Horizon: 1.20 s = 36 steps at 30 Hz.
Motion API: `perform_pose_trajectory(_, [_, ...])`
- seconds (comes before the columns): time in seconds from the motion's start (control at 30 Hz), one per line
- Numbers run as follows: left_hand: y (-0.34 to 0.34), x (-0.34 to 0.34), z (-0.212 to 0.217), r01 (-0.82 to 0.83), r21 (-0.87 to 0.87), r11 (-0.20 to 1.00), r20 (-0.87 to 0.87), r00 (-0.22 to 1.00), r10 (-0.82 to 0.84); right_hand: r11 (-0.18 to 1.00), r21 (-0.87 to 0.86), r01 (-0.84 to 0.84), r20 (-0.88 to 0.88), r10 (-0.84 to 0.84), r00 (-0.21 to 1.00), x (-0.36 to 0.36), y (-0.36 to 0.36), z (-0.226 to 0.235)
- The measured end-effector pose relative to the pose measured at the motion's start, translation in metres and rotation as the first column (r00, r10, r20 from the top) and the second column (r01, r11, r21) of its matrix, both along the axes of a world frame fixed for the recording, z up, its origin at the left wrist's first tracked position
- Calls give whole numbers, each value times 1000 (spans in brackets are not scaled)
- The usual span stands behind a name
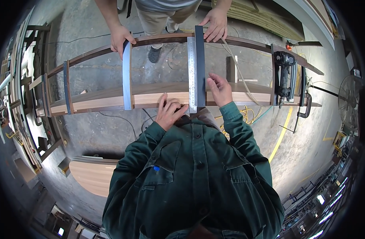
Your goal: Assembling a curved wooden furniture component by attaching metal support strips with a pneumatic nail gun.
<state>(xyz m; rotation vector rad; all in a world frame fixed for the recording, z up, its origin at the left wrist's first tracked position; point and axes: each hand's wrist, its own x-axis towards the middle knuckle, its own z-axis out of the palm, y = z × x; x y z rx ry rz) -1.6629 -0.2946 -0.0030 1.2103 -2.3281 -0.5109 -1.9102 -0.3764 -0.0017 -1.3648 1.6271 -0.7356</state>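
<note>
Loosely bent, the left hand (pixel 172 111) lies at the near plank (pixel 160 99) of the wooden frame (pixel 162 38), beside a steel ruler's (pixel 192 67) lower end; whether it pinches anything, I cannot tell. Half open and seemingly empty, the right hand (pixel 221 91) is just beside a dark bar (pixel 200 63). Ruler and bar lie side by side across the frame. Farther off, a co-worker's hand (pixel 216 27) is at the bar's far end. A nudge at either end could skew the bar, and a slipping ruler would likely give a false reading.
</note>
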Motion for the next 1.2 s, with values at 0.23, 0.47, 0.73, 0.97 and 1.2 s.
perform_pose_trajectory(0.23, [-1, -2, -3, 35, -67, 997, 86, 996, -29, 987, 161, -10, 104, -7, 995, 12, -12, -7])
perform_pose_trajectory(0.47, [2, -6, -12, 30, -137, 990, 125, 992, -12, 966, 256, -39, 230, -22, 973, 15, -16, 0])
perform_pose_trajectory(0.73, [6, -6, -11, 52, -160, 986, 213, 977, -17, 960, 279, -33, 270, -46, 962, 15, -17, 0])
perform_pose_trajectory(0.97, [6, -8, -9, 21, -147, 989, 154, 988, 2, 948, 313, -52, 289, -43, 956, 15, -19, 0])
perform_pose_trajectory(1.2, [1, -3, -5, 53, -79, 995, 171, 985, -39, 945, 319, -67, 284, -28, 958, 15, -18, -1])
